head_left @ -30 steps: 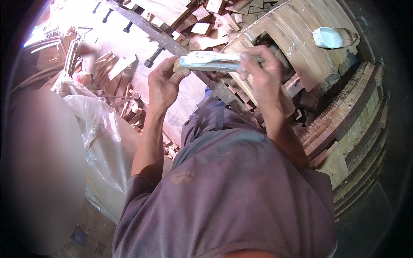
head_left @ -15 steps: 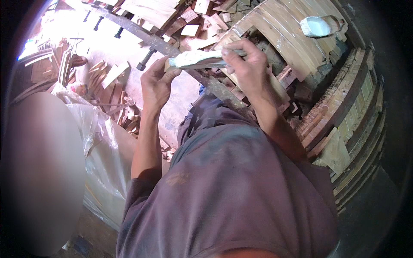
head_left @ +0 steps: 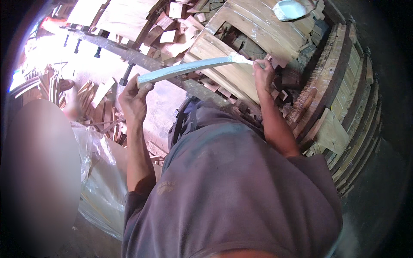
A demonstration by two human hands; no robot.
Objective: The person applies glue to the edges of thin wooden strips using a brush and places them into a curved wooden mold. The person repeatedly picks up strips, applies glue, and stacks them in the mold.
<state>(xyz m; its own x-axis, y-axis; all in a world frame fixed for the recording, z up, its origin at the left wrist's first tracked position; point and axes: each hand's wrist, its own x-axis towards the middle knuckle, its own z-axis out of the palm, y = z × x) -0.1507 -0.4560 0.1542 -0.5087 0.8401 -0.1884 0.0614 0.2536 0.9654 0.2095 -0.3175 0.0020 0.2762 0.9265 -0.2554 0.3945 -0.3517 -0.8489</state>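
Observation:
My left hand [head_left: 134, 99] pinches the left end of a curved wooden strip [head_left: 185, 69], whose facing side is coated in something wet and pale bluish-white. The strip is held in the air, slanting up toward the right. My right hand [head_left: 264, 77] grips the handle of a brush [head_left: 241, 59], its bristles loaded with white. The bristles touch the strip's far right end. A tub of white liquid [head_left: 289, 10], like glue or paint, stands at the top right on the boards.
Pale wooden boards [head_left: 262, 30] lie beyond my right hand, with wood offcuts [head_left: 172, 34] heaped beside them. A metal bar with bolts [head_left: 112, 50] runs across the far left. Curved wooden pieces [head_left: 344, 116] are stacked at right. Plastic sheeting [head_left: 101, 172] covers something at left.
My right hand and the brush have moved right along the strip to its far end. My left hand has shifted left and down, and more of the coated strip shows.

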